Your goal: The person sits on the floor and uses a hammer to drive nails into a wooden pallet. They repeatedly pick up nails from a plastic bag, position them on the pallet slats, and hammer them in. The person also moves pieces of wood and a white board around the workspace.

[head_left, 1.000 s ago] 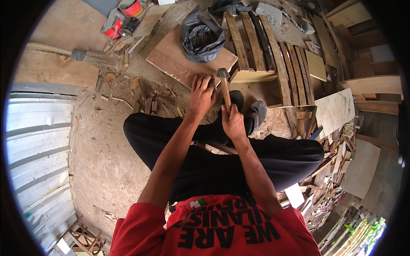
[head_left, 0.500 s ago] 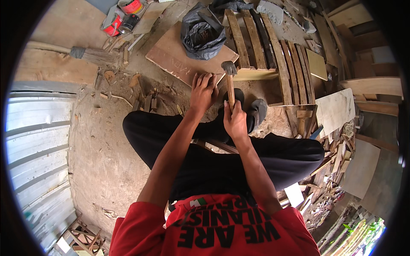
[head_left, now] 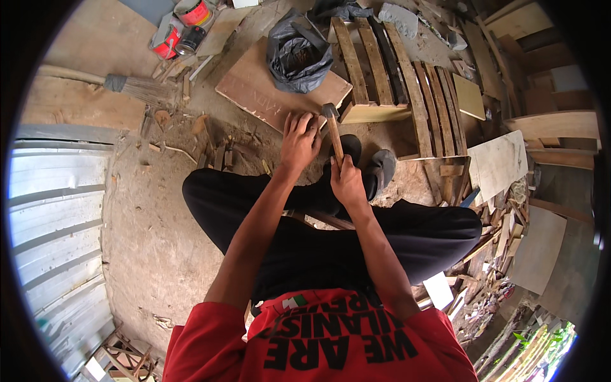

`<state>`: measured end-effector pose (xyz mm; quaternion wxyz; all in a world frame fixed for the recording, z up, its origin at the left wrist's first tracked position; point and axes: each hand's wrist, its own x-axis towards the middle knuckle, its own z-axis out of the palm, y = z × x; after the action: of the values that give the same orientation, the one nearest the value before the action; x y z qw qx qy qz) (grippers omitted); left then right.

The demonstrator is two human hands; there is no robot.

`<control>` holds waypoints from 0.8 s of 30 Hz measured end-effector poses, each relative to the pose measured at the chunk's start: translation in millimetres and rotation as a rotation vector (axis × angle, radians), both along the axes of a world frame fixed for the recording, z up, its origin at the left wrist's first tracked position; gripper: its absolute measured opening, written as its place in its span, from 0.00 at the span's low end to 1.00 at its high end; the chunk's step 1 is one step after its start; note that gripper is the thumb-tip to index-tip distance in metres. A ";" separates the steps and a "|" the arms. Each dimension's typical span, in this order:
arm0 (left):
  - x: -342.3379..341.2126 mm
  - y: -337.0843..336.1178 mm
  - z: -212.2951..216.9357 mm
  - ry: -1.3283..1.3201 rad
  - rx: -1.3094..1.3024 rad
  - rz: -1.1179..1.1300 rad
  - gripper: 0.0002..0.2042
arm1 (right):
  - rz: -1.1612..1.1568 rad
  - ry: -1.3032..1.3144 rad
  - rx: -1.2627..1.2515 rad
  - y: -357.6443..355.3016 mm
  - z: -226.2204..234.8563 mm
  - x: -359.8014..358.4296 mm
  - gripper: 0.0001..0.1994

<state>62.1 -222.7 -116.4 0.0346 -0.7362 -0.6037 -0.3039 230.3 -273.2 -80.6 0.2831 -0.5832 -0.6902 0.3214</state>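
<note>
My right hand (head_left: 349, 181) is wrapped round the wooden handle of a hammer (head_left: 337, 139). The hammer's dark metal head is up, close to the right corner of a brown wooden board (head_left: 245, 95) and just right of my left fingers. My left hand (head_left: 300, 143) rests at the board's near edge with its fingers bent and drawn together. What those fingertips may pinch is hidden. On the board sits a black plastic bag (head_left: 299, 73), its mouth open, with small dark contents that I cannot make out.
Slatted wooden pallets (head_left: 407, 83) stand to the right of the board. A broom (head_left: 127, 83) and red paint cans (head_left: 168, 38) are at the far left. Wood scraps (head_left: 219, 153) litter the floor, and loose panels (head_left: 499, 162) lean at the right. My legs flank the work.
The hammer's head has come down and to the left, closer to my left fingers. My left hand stays at the board's edge, its fingers slightly shifted.
</note>
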 end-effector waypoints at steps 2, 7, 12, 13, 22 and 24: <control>0.0 2.1 -0.1 -0.047 0.015 -0.011 0.21 | -0.011 0.005 -0.040 1.9 -2.5 2.2 0.12; -0.7 1.5 -12.0 -0.140 0.068 0.023 0.20 | -0.014 0.002 -0.075 -0.3 -2.9 2.1 0.12; -0.9 0.7 -10.5 -0.096 0.085 0.012 0.20 | -0.016 -0.016 -0.082 1.2 3.3 1.3 0.12; -0.5 1.8 -9.6 -0.099 0.090 0.009 0.19 | -0.016 0.006 -0.079 1.6 5.3 1.7 0.12; 0.5 -0.7 1.9 -0.083 0.069 -0.004 0.16 | -0.013 -0.010 -0.099 -2.0 15.1 -2.4 0.12; -0.6 -2.3 0.2 -0.072 0.055 0.016 0.17 | 0.005 -0.019 -0.118 -1.6 18.0 -1.3 0.12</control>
<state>61.5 -225.0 -116.2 0.0357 -0.7187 -0.6018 -0.3465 229.0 -274.8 -62.6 0.2411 -0.6003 -0.6740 0.3567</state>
